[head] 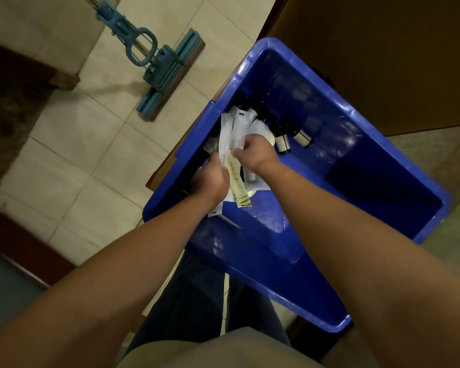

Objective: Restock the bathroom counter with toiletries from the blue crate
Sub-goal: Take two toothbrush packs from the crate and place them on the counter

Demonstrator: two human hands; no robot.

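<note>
Fingers of your left hand (210,181): curled round the lower part of a sheaf of flat packets (235,134), holding them from the left side
Fingers of your right hand (255,152): closed in a pinch on the same sheaf, just above and to the right of the left fingers
Where the packets are: inside the blue crate (263,261), fanned upward past both sets of fingers; a cream packet (241,193) with gold bands hangs down below them, and more loose packets lie underneath
How they will handle: judging by the look, they are light, thin and floppy, with slick wrappers, so the fan is likely to slide apart if you squeeze one end only
Where to take hold: across the middle of the sheaf, thumb on one face and fingers on the other, with the edges squared up first
Small dark bottles (282,140): lying on the crate floor just to the right of your right fingers; they are probably rigid and heavier, so take each round the body
In the way: the crate wall rises on the far side of your left fingers, so lift straight up before you swing out
Around: a mop (160,75) lies on the tiled floor (91,144), well to the left of the fingers
Bench: not in view, so you cannot tell how far the carry is
</note>
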